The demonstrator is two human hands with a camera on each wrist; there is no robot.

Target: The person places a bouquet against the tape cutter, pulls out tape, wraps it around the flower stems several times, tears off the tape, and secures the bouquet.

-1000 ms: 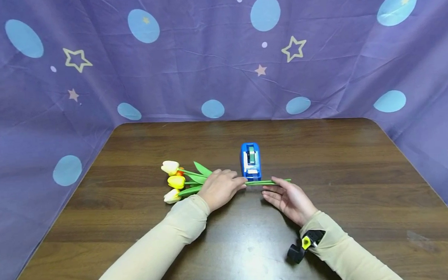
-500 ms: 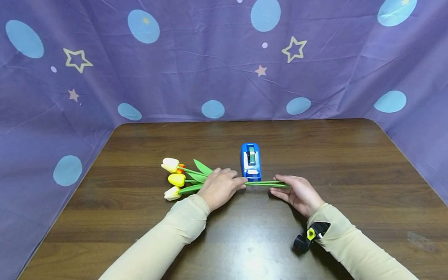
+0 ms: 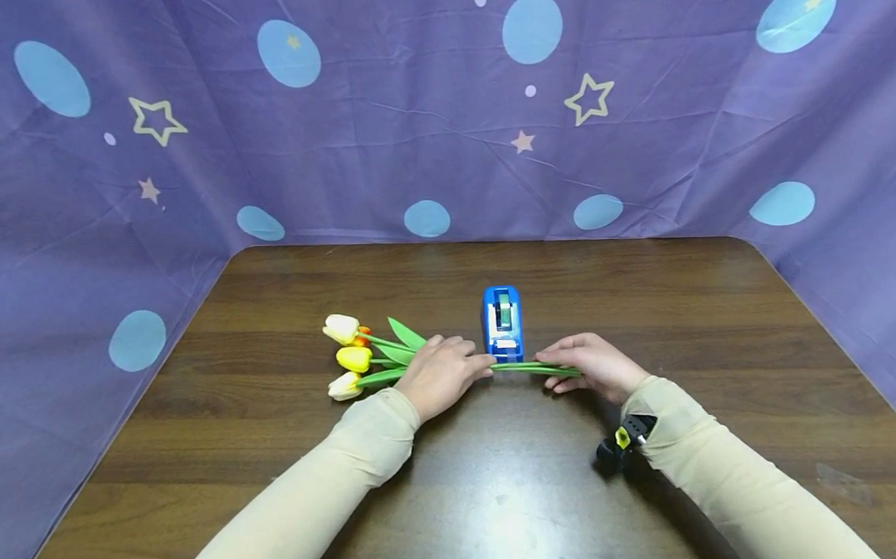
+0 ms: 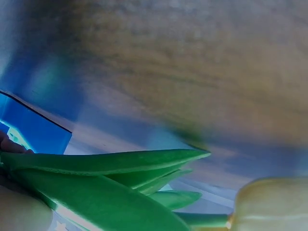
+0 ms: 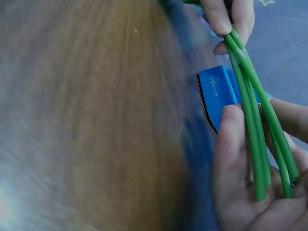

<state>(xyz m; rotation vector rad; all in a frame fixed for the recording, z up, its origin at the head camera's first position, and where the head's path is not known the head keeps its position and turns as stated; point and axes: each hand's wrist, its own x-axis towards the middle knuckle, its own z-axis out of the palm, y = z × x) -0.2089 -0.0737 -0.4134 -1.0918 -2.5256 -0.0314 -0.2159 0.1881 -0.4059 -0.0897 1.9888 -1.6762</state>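
Note:
Several artificial tulips lie sideways, with white, yellow (image 3: 354, 359) and orange heads at the left and green leaves (image 4: 96, 192) behind them. My left hand (image 3: 440, 376) grips the bunch where leaves give way to bare stems; its thumb and fingertips pinch them in the right wrist view. My right hand (image 3: 598, 365) is round the stem ends, thumb and fingers on both sides of the green stems (image 5: 257, 120), which fan slightly apart there. Just beyond the stems, between both hands, stands a blue tape dispenser (image 3: 502, 323) with a roll of tape in it.
Everything rests on a brown wooden table (image 3: 315, 502). A purple curtain (image 3: 425, 105) with stars and blue dots hangs behind and at both sides. A piece of clear tape (image 3: 843, 481) appears stuck to the table at the right.
My right hand has moved slightly up and right along the stem ends, turning from palm-up to more back-up, with its fingers closing round them. My left hand has stayed in place.

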